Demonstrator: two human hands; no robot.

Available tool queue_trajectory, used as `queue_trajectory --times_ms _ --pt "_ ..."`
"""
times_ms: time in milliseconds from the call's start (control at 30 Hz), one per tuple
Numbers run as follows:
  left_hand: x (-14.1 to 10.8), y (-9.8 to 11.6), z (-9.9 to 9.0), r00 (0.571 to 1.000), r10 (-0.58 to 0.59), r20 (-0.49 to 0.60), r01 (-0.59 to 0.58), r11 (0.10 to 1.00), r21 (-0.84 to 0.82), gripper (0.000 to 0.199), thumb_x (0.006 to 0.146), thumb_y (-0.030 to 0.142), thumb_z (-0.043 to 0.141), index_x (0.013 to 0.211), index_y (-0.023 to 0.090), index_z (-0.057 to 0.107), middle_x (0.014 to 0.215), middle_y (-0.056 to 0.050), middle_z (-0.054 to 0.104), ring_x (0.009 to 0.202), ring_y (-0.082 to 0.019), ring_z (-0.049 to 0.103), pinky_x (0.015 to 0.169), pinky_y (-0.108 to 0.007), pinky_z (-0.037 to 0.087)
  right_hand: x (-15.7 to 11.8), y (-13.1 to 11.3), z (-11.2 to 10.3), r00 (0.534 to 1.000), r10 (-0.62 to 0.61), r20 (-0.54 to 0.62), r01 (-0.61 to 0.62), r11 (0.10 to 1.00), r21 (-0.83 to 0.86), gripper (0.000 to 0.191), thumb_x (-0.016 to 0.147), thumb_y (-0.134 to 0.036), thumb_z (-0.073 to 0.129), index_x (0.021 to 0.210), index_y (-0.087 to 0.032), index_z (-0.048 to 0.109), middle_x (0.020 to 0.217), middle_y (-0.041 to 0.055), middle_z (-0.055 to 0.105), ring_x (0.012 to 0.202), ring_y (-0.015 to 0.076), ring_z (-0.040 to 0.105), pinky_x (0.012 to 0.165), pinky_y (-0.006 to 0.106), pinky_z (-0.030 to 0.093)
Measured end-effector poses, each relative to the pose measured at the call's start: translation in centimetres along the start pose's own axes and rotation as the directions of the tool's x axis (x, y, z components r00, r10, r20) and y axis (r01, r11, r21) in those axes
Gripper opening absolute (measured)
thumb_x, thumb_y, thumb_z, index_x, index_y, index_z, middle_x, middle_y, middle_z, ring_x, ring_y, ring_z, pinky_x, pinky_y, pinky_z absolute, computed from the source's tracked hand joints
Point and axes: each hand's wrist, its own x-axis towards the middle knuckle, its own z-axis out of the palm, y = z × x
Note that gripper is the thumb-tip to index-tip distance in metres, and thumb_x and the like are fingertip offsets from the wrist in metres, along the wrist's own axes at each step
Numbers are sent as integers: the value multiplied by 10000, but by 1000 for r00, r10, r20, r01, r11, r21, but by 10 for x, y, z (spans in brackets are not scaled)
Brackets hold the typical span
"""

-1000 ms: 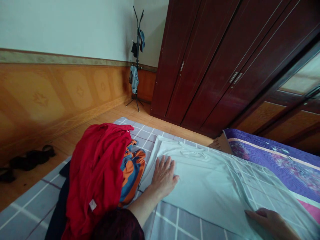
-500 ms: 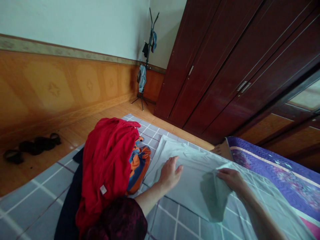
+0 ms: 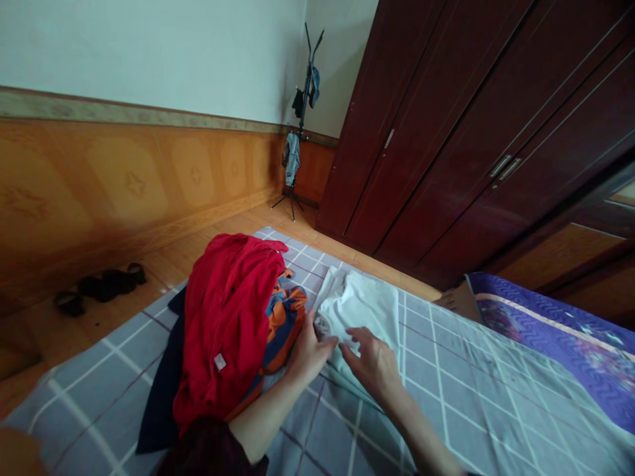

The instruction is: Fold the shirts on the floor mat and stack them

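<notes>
A pale, whitish garment [image 3: 370, 305] lies folded into a compact shape on the bed, with a bunched bit at its left edge. My left hand [image 3: 308, 354] rests against that left edge, thumb and fingers apart. Over the front part of the cloth is my right hand [image 3: 374, 363], its fingers curved and spread with nothing gripped between them. Just left of my left hand, a red garment [image 3: 228, 317] is heaped on an orange and blue cloth [image 3: 285, 330] and a dark navy cloth [image 3: 159, 403].
The bed has a grey checked sheet [image 3: 461, 370]. Beyond it stand a dark red wardrobe [image 3: 436, 132] and a black coat rack [image 3: 303, 99] holding clothes. A purple patterned mattress [image 3: 550, 337] is at right. Dark objects [image 3: 102, 284] lie on the floor at left.
The right side of the pale garment has been folded over to the left, making it narrower. My right hand moved left with it, let go, and is now close to my left hand.
</notes>
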Motion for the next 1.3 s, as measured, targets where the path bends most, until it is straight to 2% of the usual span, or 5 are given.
queue_trajectory --times_ms 300,567,800,1100,1300 --pt "-11 25 -23 998 47 -43 -35 969 246 339 730 23 496 1013 173 607 975 -46 682 945 -186 624 847 -272 437 -57 47 11 978 -203 -54 202 979 -21 203 785 -240 562 963 -180 641 902 78 647 848 238 632 731 348 503" --pt "-23 21 -29 1000 -27 12 14 788 615 233 826 252 541 1057 233 573 942 -27 688 901 -198 651 712 -248 412 76 48 -25 989 117 90 -120 992 38 286 840 -353 530 1036 -197 668 924 61 699 877 221 653 766 314 467" --pt "-19 25 -27 998 -52 45 9 746 665 182 838 192 482 994 240 563 932 -2 677 873 -184 648 670 -259 391 183 27 6 951 281 125 -289 956 48 432 820 -431 618 1129 -129 622 1111 152 635 1078 292 574 895 415 439" --pt "-18 22 -25 996 -78 46 30 770 637 241 747 149 489 967 240 530 837 0 657 816 -184 629 658 -280 373 216 58 20 904 317 288 -395 875 278 338 905 -353 560 1185 -163 546 1176 81 569 976 198 591 814 397 516" --pt "-20 24 -24 995 -83 57 29 783 622 237 733 153 493 958 226 506 930 -8 647 849 -178 614 692 -280 381 212 70 25 925 309 219 -357 906 227 334 907 -353 558 1182 -164 546 1169 78 572 972 196 592 813 398 516"
